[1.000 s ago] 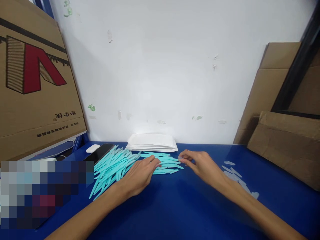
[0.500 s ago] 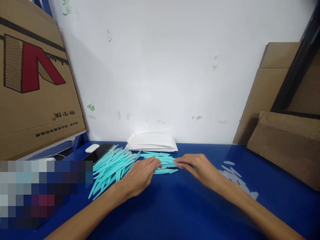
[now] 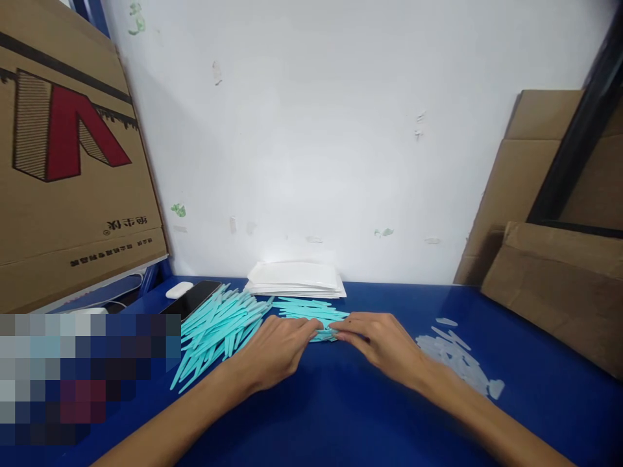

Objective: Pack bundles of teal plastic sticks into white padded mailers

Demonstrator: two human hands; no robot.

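My left hand point(image 3: 282, 347) and my right hand point(image 3: 379, 337) are both pinched, fingertips close together, around a slim turquoise plastic stick point(image 3: 327, 333) that lies crosswise between them. Fingers cover its ends, so its exact kind is hard to make out; the shape resembles an eyebrow razor. Just behind the hands is a row of similar turquoise sticks point(image 3: 304, 303), laid roughly parallel. Left of my left hand, a larger heap of turquoise sticks point(image 3: 219, 327) with pale translucent ends fans out. Small translucent plastic pieces point(image 3: 452, 357), like caps, are piled beyond my right forearm.
A stack of white packets point(image 3: 294, 280) rests against the white wall. At the back left are a dark phone point(image 3: 197, 298) and a white case point(image 3: 179, 290). Cardboard boxes stand left point(image 3: 87, 214) and right point(image 3: 559, 279) of the blue table point(image 3: 331, 415).
Both hands have come slightly nearer to me, and their fingertips are closer together. More of the translucent pile shows past my right forearm. The head view has tilted a little.
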